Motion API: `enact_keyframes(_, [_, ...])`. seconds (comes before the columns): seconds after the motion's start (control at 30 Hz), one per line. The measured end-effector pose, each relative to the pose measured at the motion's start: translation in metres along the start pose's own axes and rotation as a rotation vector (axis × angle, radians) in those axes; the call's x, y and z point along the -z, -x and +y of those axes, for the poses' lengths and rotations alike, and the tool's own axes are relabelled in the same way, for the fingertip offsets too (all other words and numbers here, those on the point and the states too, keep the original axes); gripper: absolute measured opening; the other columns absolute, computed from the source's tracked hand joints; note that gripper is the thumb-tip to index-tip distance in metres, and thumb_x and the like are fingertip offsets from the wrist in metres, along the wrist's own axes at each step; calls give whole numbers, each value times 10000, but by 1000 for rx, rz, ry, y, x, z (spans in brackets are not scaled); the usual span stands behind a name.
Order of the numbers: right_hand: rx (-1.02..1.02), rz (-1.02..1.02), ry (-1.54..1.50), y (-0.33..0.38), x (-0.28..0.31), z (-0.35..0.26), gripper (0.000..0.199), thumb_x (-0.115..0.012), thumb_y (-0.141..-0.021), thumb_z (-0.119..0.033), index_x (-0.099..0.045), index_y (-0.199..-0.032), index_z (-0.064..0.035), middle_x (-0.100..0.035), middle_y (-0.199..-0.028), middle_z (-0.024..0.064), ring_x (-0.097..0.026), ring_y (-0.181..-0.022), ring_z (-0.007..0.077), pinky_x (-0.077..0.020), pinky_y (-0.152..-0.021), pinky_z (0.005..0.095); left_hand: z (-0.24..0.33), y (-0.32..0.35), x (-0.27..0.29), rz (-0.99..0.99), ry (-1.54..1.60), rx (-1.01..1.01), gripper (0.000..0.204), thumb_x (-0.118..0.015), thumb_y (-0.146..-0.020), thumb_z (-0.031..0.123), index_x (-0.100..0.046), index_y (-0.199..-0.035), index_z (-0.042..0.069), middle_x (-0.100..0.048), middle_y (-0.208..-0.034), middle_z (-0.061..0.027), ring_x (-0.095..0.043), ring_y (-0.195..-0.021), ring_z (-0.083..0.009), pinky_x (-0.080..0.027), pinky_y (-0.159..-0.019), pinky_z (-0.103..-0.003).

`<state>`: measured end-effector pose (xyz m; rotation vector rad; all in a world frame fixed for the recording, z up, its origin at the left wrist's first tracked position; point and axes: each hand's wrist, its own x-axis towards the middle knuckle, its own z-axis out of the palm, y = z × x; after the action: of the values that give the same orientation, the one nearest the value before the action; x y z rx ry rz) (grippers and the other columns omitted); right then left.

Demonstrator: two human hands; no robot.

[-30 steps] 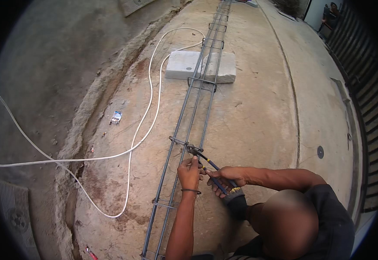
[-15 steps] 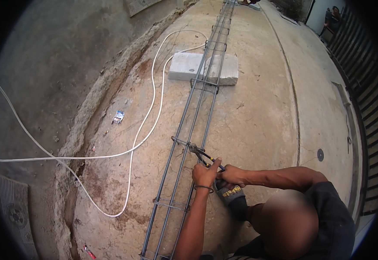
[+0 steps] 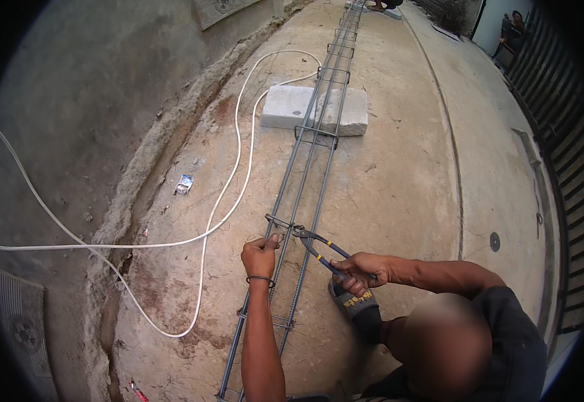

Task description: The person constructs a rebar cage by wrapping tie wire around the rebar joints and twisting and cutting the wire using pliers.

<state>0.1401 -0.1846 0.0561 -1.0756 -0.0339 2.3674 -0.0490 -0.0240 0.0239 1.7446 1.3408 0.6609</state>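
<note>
My right hand (image 3: 359, 271) is wrapped round the handles of end-cutting pincers (image 3: 318, 244), dark with yellow bands. The handles are spread, and the jaws are at a crossing of a stirrup (image 3: 279, 220) and a lengthwise bar of the steel rebar cage (image 3: 316, 194). At the cage's left bar, just below that stirrup, is my left hand (image 3: 260, 258). Its fingers are closed with thumb and forefinger together; whatever they pinch is too small to make out. A dark band circles the left wrist.
Pale blocks (image 3: 288, 107) support the cage farther along. A white cable (image 3: 203, 268) loops over the concrete to the left. My shoe (image 3: 355, 298) stands right of the cage. Another person (image 3: 376, 5) crouches at the far end. Dark metal bars (image 3: 566, 154) line the right side.
My left hand has come away from the pincers and moved left, across to the cage's left bar. The pincers' handles have spread apart in my right hand.
</note>
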Motion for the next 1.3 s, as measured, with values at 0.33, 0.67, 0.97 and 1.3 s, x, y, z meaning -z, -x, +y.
enact_keyframes(0.33, [187, 599, 424, -34, -7, 20, 450, -423, -989, -455, -447, -698, -113, -371, -553, -33, -306, -425, 77, -269, -390, 261, 68, 29, -66, 34, -320, -368, 260, -584, -873, 173, -628, -719, -32, -613, -671, -264, -631, -642, -419, -497, -579, -456])
enact_keyframes(0.67, [42, 210, -81, -17, -12, 18, 428, -404, -996, -464, -403, -714, -142, -288, -579, -62, -275, -478, 75, -265, -433, 234, 13, 40, -38, 227, -238, -112, 275, -651, -832, 186, -630, -665, -32, -589, -620, -249, -583, -570, -414, -428, -540, -467])
enact_keyframes(0.97, [127, 118, 111, -10, 5, 16, 499, -344, -1002, -481, -554, -1070, -34, -554, -797, 76, -549, -682, 180, -488, -606, 337, 55, 8, -20, 214, -167, -238, 238, -625, -855, 178, -658, -734, -25, -595, -651, -264, -593, -596, -432, -453, -556, -476])
enact_keyframes(1.3, [118, 172, 351, 11, 13, 3, 558, -381, -999, -447, -431, -1300, 20, -601, -1135, 221, -647, -958, 304, -532, -821, 460, -9, 18, -6, 160, -235, -218, 165, -634, -842, 164, -677, -856, 5, -623, -696, -239, -605, -641, -422, -469, -593, -475])
